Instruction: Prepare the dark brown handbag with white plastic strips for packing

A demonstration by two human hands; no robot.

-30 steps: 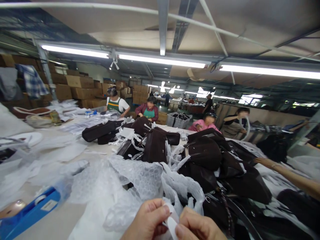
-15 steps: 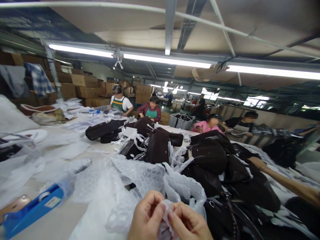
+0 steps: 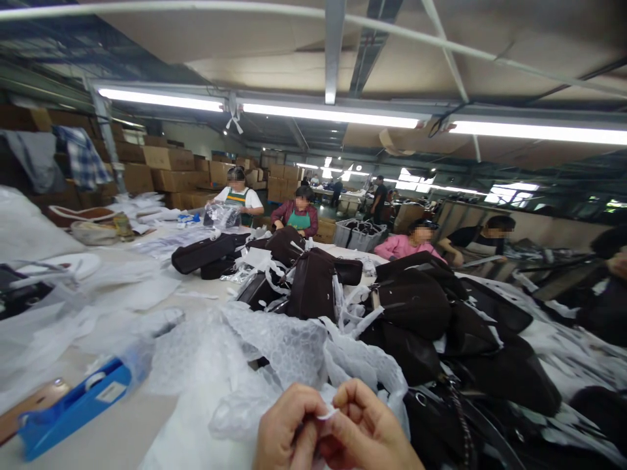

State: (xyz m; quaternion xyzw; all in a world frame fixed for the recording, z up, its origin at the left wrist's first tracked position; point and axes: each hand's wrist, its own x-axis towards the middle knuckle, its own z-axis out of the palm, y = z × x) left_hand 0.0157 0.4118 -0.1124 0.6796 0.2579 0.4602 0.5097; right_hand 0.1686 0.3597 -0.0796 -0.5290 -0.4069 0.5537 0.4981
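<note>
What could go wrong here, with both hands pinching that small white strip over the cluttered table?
The white strip is pinched only at the fingertips of the left hand and right hand; it could slip or tear. If dropped, it would likely vanish against the bubble wrap below. The dark handbags piled close on the right could snag loose wrap.

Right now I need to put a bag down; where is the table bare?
Bare table shows only at the near left, between the blue tape dispenser and the bubble wrap. Further left lie loose white sheets. The middle and right are heaped with dark bags. Both hands, left hand and right hand, pinch a white strip.
</note>
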